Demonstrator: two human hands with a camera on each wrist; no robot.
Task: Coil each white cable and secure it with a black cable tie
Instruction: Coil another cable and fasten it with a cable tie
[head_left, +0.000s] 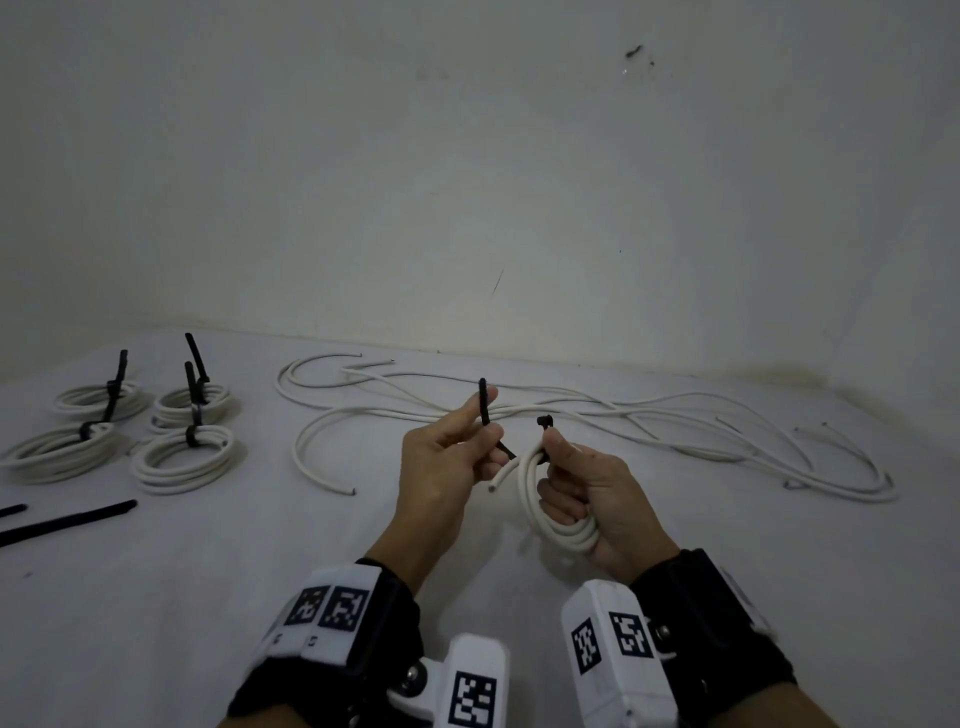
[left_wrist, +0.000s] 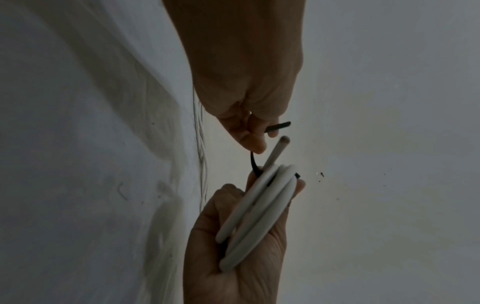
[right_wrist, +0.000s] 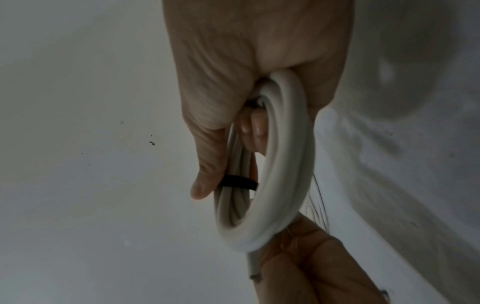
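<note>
A white cable coil (head_left: 563, 535) is gripped upright in my right hand (head_left: 566, 467), with the fingers curled through the loop and the thumb on top. A black cable tie (head_left: 484, 402) passes round the coil. Its head (head_left: 544, 421) sticks up by the right thumb. My left hand (head_left: 485, 423) pinches the tie's tail, which points upward. The coil's loose end (head_left: 496, 483) pokes out between the hands. In the left wrist view the left hand (left_wrist: 257, 133) pinches the tie (left_wrist: 279, 125) above the coil (left_wrist: 259, 211). In the right wrist view the tie (right_wrist: 239, 182) bands the coil (right_wrist: 285, 164).
Several tied white coils (head_left: 182, 460) with black tie tails lie at the left. Loose white cables (head_left: 618, 408) sprawl across the back of the white surface. Spare black ties (head_left: 67, 522) lie at the left edge. A pale wall rises behind.
</note>
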